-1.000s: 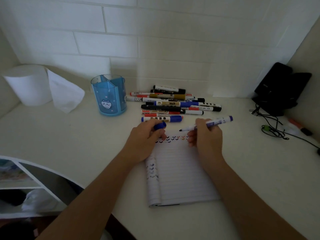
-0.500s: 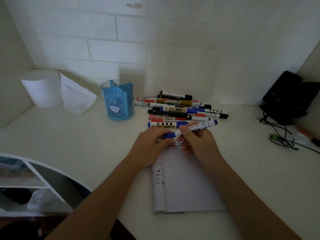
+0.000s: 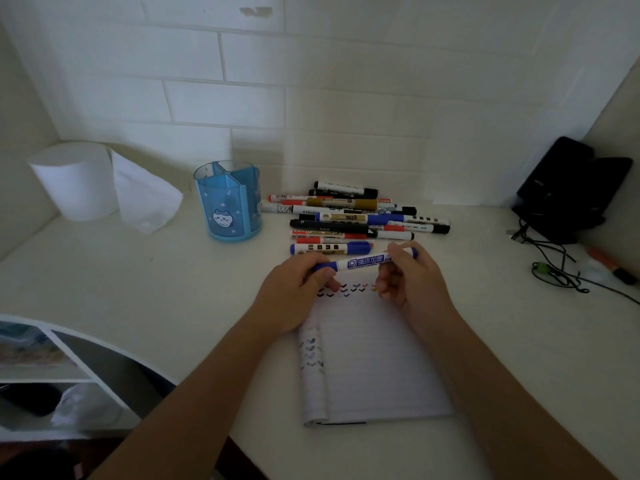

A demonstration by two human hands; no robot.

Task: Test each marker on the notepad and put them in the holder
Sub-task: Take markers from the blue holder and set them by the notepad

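Note:
I hold a white marker with blue ends level above the top of the lined notepad. My left hand pinches its blue cap end, and my right hand grips the other end of the barrel. The cap sits on the marker. Small coloured tick marks run across the top lines of the notepad. A pile of several markers lies behind my hands. The blue see-through holder with a cat picture stands to the left of the pile, and I see no marker in it.
A white paper roll and a loose tissue stand at the back left. A black device with cables and an orange marker lie at the right. A white shelf sits below the table's curved left edge.
A second ago my right hand held the uncapped marker and my left hand held the cap. The two came together, and the cap now sits on the marker between both hands.

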